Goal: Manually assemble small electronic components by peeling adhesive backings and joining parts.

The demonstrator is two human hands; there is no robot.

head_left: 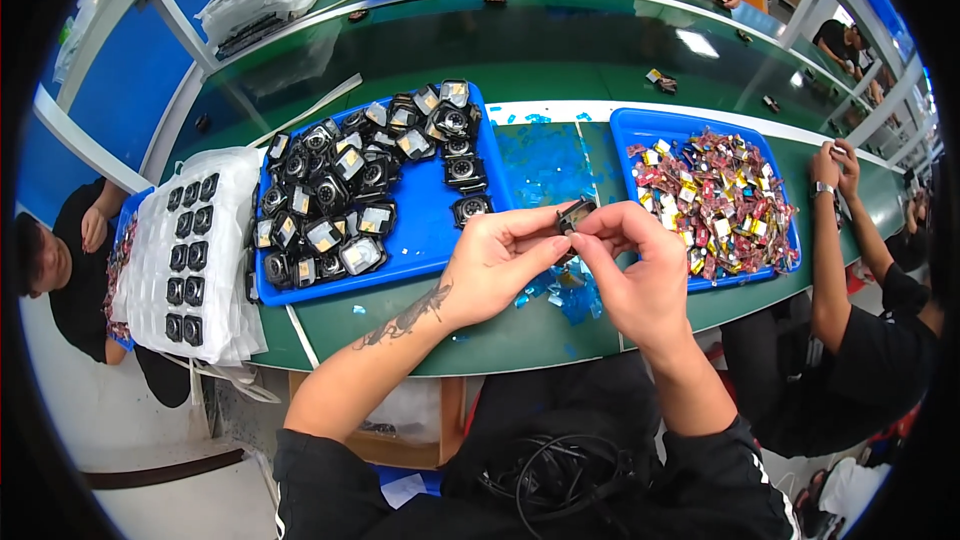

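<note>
A small black watch housing (574,214) is held up over the bench between both my hands. My left hand (495,265) is closed on it from the left, thumb and fingers gripping its side. My right hand (640,265) pinches at its right and lower edge with thumb and forefinger; whether a smaller part sits in that pinch is hidden. To the left stands a blue tray (415,265) with many black watch housings (328,188), some showing round backs, others pale squares. At the right, another blue tray (622,130) holds a heap of small red, yellow and white components (712,210).
Blue film scraps (545,165) litter the bench between the trays. A white moulded tray (150,230) with rows of black housings lies far left. Beyond a white rail runs a dark green conveyor belt (420,50) with a few scattered parts. Co-workers sit left, right and opposite.
</note>
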